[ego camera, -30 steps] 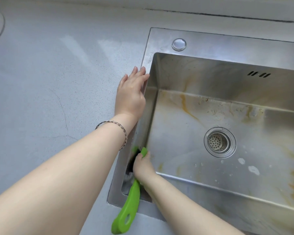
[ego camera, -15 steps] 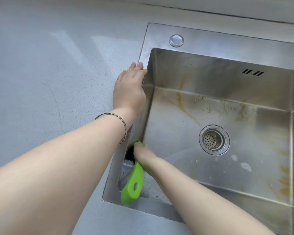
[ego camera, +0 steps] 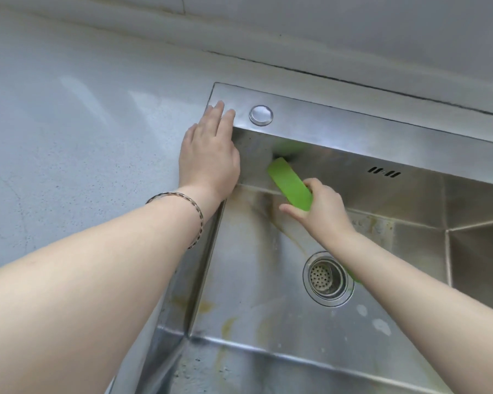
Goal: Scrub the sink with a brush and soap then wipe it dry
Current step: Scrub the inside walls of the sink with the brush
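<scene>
Your brush [ego camera: 289, 182] has jumped from the sink's [ego camera: 382, 132] near-left corner to its far-left; right hand [ego camera: 320, 207] grips it, left hand [ego camera: 208, 159] flat, empty, on the rim. Stains remain; wiping untouched.

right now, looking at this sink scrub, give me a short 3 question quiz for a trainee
1. True or false: the right hand holds the green brush against the sink's back wall.
2. Where does the left hand rest?
A. on the drain strainer
B. on the sink rim at the back left corner
C. on the brush
3. Fill in: yellowish stains show on the sink ____ near the front left corner.

Key
1. True; the brush head sits near the top of the back wall.
2. B; it lies flat, beside the round cap.
3. Floor; the drain strainer lies to the right of them.
</scene>
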Motion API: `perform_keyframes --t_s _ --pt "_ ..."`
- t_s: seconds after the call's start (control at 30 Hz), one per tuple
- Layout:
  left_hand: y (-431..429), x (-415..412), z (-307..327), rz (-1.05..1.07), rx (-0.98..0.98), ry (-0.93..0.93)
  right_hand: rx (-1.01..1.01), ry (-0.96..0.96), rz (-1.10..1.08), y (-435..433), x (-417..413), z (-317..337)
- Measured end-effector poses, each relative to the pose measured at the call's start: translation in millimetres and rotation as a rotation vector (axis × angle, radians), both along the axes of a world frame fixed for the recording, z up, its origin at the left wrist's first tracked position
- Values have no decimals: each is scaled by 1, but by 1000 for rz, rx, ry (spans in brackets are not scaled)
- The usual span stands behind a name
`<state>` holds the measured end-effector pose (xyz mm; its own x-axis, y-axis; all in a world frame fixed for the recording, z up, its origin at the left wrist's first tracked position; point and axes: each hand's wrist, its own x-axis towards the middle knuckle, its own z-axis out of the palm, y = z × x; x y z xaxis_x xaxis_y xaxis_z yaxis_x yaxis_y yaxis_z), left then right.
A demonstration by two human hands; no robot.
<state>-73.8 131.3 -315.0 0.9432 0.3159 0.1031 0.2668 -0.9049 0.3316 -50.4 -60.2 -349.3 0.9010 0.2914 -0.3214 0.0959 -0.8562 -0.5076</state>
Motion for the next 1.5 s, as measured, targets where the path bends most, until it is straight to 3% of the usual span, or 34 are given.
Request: perform_keyframes --t_s 0.1,0.2,0.33,0.53,0.67,0.83,1.0,1.13,1.3,1.4,1.5 --pt "0 6 -6 19 19 9 77 -128 131 -12 5 -1" --pt "0 4 -8 12 32 21 92 -427 247 -21 15 -5" --pt "-1 3 -7 3 52 23 -93 -577 179 -26 32 -8" --pt "-2 2 -13 -6 103 4 -391 -557 276 -20 40 -35" --pt "-3 5 -12 -12 144 20 -638 -122 386 -23 48 -51" --pt "-3 5 -13 -8 155 34 -509 -219 447 0 54 -42" --pt "-2 6 -16 -13 197 27 -582 -61 452 3 51 -53" --pt "-5 5 -13 -27 216 49 -446 -193 486 22 53 -40" --pt "-6 4 -14 -99 348 102 -627 -24 407 -45 48 -47" --pt "-20 5 -19 -223 412 42 -554 -172 434 -69 57 -31" --pt "-46 13 -19 -260 332 -24 -585 -267 416 -104 67 -19"
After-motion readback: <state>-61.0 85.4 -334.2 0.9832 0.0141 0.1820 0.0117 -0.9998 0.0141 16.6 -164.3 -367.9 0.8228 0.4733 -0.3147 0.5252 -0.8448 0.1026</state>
